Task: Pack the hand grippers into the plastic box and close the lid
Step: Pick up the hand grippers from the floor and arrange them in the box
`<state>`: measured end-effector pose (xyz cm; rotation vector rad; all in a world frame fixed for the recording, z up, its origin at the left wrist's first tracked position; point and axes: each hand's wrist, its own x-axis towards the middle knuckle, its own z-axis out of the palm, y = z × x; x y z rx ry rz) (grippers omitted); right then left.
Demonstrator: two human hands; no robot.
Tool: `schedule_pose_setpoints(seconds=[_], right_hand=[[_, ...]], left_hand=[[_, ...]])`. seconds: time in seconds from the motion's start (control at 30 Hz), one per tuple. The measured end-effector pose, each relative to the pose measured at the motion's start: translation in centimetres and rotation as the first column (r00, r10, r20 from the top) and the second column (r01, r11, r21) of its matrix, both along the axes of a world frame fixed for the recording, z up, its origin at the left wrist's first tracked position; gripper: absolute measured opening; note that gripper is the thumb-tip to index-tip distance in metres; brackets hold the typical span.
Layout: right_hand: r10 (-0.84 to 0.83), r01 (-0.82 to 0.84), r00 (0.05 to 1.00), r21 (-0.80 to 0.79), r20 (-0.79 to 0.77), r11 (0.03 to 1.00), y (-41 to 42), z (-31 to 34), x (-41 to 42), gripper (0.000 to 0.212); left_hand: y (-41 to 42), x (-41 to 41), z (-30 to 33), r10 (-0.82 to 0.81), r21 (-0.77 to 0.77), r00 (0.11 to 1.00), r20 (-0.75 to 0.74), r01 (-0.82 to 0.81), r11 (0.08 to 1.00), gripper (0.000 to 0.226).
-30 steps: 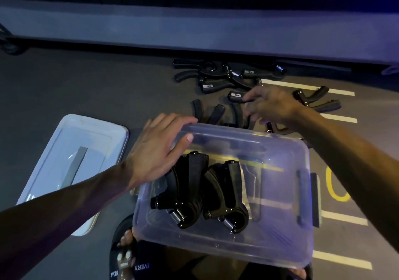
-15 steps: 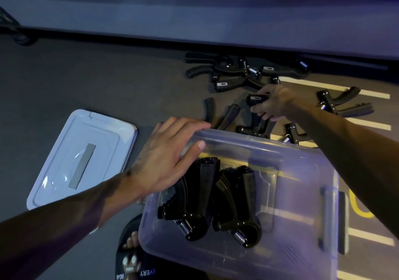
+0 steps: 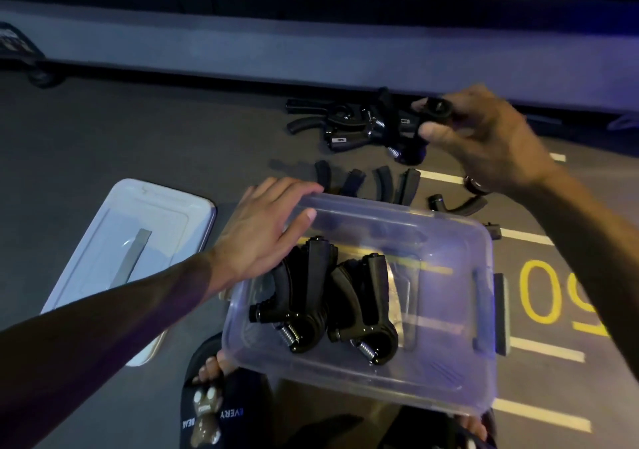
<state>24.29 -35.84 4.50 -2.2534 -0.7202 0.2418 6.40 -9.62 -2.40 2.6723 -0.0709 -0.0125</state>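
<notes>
Head view, dim light, looking down at a dark floor (image 3: 121,144) with painted white lines and yellow numerals. Clear plastic box (image 3: 446,362) sits at the near middle of the floor, open, lid off. Two black hand grippers lie inside against its left half, side by side, springs toward the near wall: left one (image 3: 304,296), right one (image 3: 366,303).

Left hand (image 3: 262,230) rests on the box's far-left corner; fingers lie nearly straight over the rim, thumb on the inside of the wall. It grips nothing else.

Right hand (image 3: 484,137) is raised over the far right part of the floor, fingers curled around a black hand gripper (image 3: 411,127); forefinger and thumb pinch its upper end, spring end hanging below. Image is blurred there, so finer detail of the grasp is unclear.

Pile of loose grippers (image 3: 342,127) lies on the floor by the far kerb, just left of the held one. More handles (image 3: 356,182) lie just beyond the box's far wall, one more (image 3: 456,204) to their right.

Lid (image 3: 131,241) lies flat on the floor left of the box, apart from it. Sandalled foot (image 3: 207,403) shows at the near edge, partly under the box.
</notes>
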Motion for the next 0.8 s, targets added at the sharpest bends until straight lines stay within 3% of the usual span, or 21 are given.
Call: schedule_pose_setpoints(seconds=[0.13,0.23,0.33,0.47,0.6,0.8], right_hand=[[0.017,0.013,0.991,0.212,-0.136,0.977,-1.1,4.4,-3.1,0.039],[0.058,0.045,0.942,0.297,-0.329,0.954,-1.2,4.6,-5.4,0.043],[0.083,-0.001,0.867,0.167,-0.491,0.986,-1.2,1.8,-7.7,0.040],[0.021,-0.067,0.830,-0.062,-0.557,0.996,-1.2,-2.4,-10.6,0.026],[-0.041,-0.037,0.787,-0.113,-0.616,0.993,-0.7,-4.3,-12.0,0.020],[-0.112,0.023,0.818,-0.163,-0.564,0.986,-0.1,-5.5,-12.7,0.022]], left_hand=[[-0.1,0.0,0.0,-0.005,0.037,1.000,0.006,0.005,0.999,0.041],[-0.2,0.0,0.1,-0.009,0.060,1.000,0.002,0.009,0.998,0.043],[-0.2,-0.1,0.2,-0.010,0.066,1.000,0.000,0.010,0.998,0.042],[-0.2,-0.1,0.2,-0.005,0.066,1.000,-0.012,0.006,0.998,0.043],[-0.2,0.0,0.0,-0.006,0.061,1.000,-0.014,0.007,0.998,0.042],[0.0,0.2,0.0,-0.006,0.041,1.000,-0.018,0.007,0.999,0.041]])
